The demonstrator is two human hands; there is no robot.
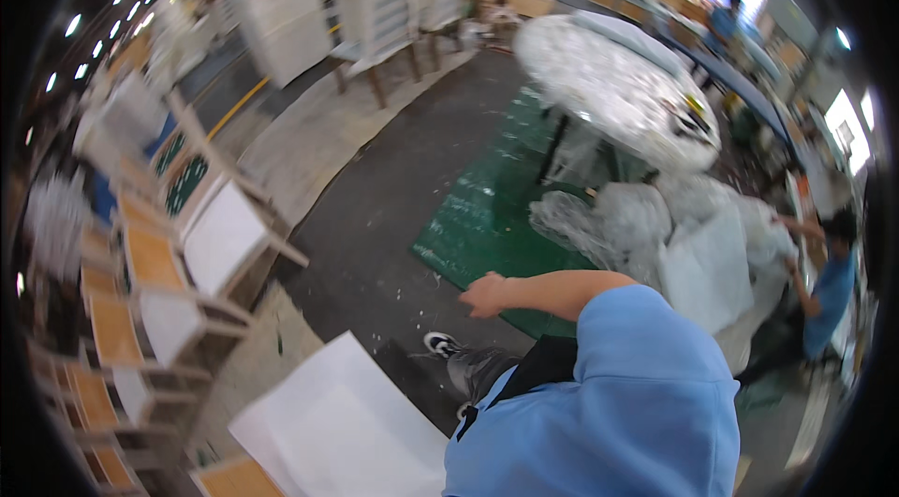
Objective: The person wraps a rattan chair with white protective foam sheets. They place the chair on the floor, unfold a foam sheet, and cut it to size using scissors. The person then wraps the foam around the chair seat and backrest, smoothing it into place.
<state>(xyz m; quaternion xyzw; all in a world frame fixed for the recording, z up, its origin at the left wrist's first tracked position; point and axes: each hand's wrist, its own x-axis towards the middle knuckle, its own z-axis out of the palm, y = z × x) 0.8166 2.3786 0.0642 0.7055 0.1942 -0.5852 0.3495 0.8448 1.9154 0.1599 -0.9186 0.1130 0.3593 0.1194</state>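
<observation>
My right hand [484,296] reaches out to the left on a bare forearm from a light blue sleeve. It hangs in the air above the dark floor, by the near corner of a green sheet [468,226]. Its fingers are somewhat blurred, loosely bent and a little apart, with nothing seen in them. My left hand is out of view. Below, a white seat or panel [346,422] with a wooden piece [239,478] at its edge lies close to my body. One of my shoes [442,343] shows beneath the forearm.
Several wooden chairs with white seats [225,235] line the left. A plastic-wrapped table [609,76] stands on the green sheet. Crumpled clear wrap [637,216] lies beside it, touched by a co-worker in blue [829,296]. White-wrapped furniture [281,20] stands at the back.
</observation>
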